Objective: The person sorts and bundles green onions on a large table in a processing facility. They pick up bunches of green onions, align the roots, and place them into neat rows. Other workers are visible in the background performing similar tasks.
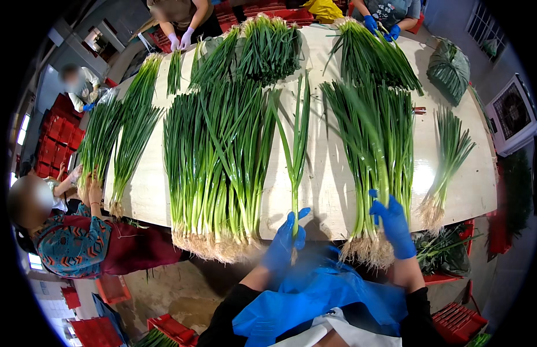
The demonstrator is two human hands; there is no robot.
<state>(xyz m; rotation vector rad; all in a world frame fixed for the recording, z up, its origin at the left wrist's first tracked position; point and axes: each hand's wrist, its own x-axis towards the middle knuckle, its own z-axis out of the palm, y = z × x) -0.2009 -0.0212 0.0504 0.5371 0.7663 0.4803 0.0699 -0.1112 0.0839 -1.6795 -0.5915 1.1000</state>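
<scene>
Blue gloves cover both hands. My left hand (288,240) holds one green onion (294,182) near its roots, its leaves pointing away over the pale tabletop (314,173). To its left lies a wide row of green onions (216,173), roots at the near edge. My right hand (394,223) is over the right-hand pile of green onions (398,143), its fingers around the pale stem of a blurred green onion (382,173). A small bundle of thinner green onions (446,160) lies farther right.
Co-workers stand at the far edge and on the left, handling green onions (97,143). A leafy dark green bundle (448,69) lies at the back right, and a red-handled tool (419,111) beside the right pile. Red crates (459,323) stand on the floor.
</scene>
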